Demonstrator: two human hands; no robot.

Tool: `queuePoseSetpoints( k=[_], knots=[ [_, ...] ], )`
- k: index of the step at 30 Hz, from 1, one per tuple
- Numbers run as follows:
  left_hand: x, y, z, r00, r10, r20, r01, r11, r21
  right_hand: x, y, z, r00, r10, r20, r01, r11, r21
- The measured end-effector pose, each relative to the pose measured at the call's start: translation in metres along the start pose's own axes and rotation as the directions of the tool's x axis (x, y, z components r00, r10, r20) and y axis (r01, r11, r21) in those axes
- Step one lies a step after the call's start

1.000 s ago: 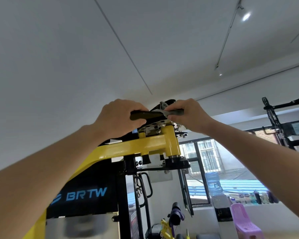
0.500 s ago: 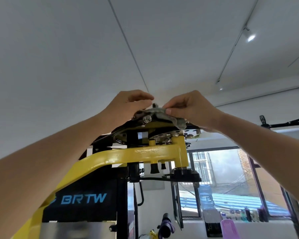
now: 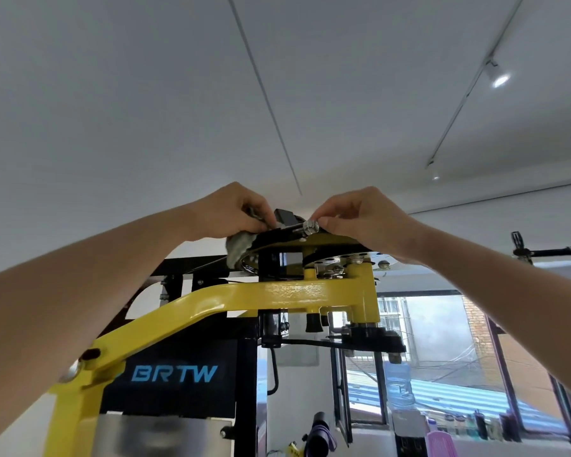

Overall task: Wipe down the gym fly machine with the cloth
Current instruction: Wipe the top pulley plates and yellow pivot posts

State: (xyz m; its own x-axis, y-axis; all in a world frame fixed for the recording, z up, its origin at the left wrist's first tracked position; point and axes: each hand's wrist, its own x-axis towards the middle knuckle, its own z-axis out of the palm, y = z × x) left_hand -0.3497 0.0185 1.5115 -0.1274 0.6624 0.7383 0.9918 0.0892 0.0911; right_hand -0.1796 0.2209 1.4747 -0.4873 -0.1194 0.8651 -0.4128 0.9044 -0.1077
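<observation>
The fly machine's yellow arm runs up from the lower left to a pivot with a drilled metal disc at its top. Both my hands are raised over that pivot. My left hand grips a grey cloth, which hangs over the disc's left edge beside a black bracket. My right hand has curled fingers, with thumb and fingertips pinching at a silver bolt head on the black top plate.
A black panel marked BRTW sits below the yellow arm. Windows with a water bottle and small items on the sill lie at the lower right. Another machine's black bar juts in at the right.
The cloth has gone from spread between both hands over the pivot to bunched in my left hand at the disc's left edge. My right hand has let go of it and now pinches the bolt.
</observation>
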Motion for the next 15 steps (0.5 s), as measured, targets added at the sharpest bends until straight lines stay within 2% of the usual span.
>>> queuePoseSetpoints(
  k=[3,4,6,8,10,12,15],
  knots=[
    [-0.001,-0.024,-0.004,0.985,-0.175,-0.006,0.175,0.98,0.097,-0.006,0.0,0.005,1.0,-0.027,0.015,0.027,0.999,-0.033],
    [0.0,-0.028,-0.004,0.973,-0.231,-0.01,0.231,0.97,0.074,-0.007,0.0,0.004,0.999,-0.039,0.026,0.04,0.998,-0.039],
    [0.0,-0.03,-0.003,0.959,-0.283,0.008,0.283,0.955,-0.089,-0.008,-0.001,0.002,0.996,-0.057,0.063,0.059,0.998,-0.02],
    [-0.002,-0.029,-0.005,0.963,-0.257,0.08,0.269,0.928,-0.259,-0.011,-0.001,0.002,0.992,-0.082,0.091,0.084,0.996,-0.014],
    [-0.005,-0.028,-0.011,0.965,-0.207,0.161,0.25,0.912,-0.326,-0.012,-0.001,0.003,0.988,-0.119,0.096,0.127,0.988,-0.083],
    [-0.007,-0.026,-0.017,0.964,-0.166,0.205,0.225,0.924,-0.31,-0.014,0.0,0.003,0.983,-0.152,0.104,0.167,0.974,-0.151],
    [-0.008,-0.017,-0.019,0.978,-0.079,0.193,0.125,0.964,-0.236,-0.016,0.002,0.001,0.977,-0.182,0.112,0.203,0.954,-0.22]
  ],
)
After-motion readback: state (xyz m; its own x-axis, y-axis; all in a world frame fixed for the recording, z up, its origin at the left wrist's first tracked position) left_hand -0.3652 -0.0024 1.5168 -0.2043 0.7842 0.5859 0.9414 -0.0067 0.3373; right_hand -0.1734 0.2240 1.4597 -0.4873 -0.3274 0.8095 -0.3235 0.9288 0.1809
